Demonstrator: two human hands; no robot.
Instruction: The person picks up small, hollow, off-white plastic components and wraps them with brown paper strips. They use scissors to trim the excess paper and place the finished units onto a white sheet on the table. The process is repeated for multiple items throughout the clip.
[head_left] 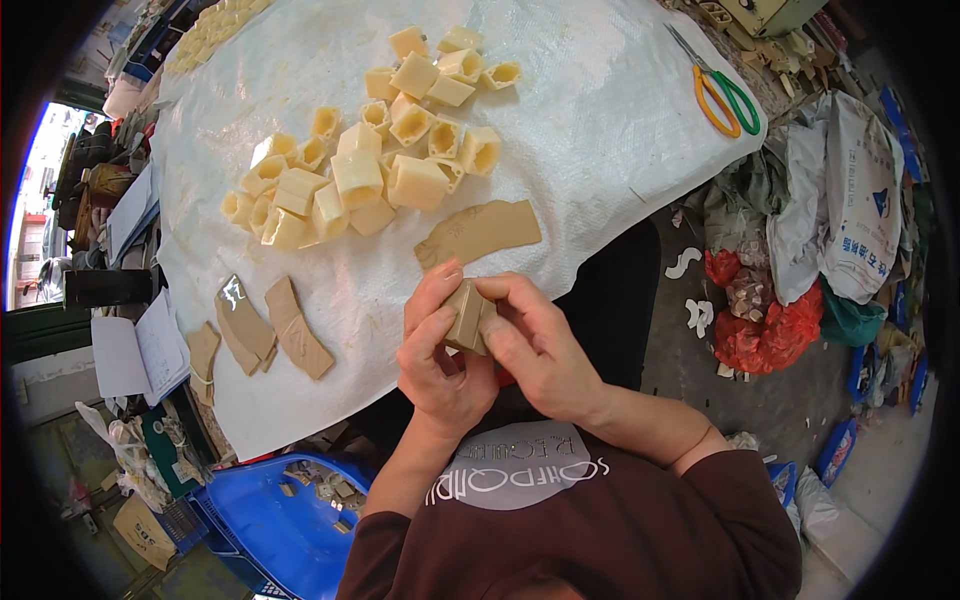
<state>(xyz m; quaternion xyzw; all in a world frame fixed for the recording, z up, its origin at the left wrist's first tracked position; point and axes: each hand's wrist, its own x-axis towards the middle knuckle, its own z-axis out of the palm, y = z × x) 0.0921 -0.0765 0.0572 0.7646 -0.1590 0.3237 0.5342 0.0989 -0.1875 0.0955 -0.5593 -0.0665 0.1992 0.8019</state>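
Observation:
Between my two hands, just off the near edge of the white sheet, is a small brown box-shaped piece (pixel 466 315) with flat sides and sharp edges. My left hand (pixel 440 355) is closed round its left side, fingers at the top and along the edge. From the right, my right hand (pixel 535 350) pinches the same piece with thumb and fingertips. Beyond my fingers a flat tan cut piece (pixel 480 233) with a curved outline lies on the sheet. Farther off sits a loose heap of cream hollow blocks (pixel 358 178), several with open ends showing.
More tan cut pieces (pixel 300 330) lie at the left of the white sheet (pixel 570 110). Scissors (pixel 722 95) with orange and green handles rest at the far right. A blue plastic basket (pixel 260 515) with scraps stands lower left; red bags (pixel 765 335) sit on the floor at right.

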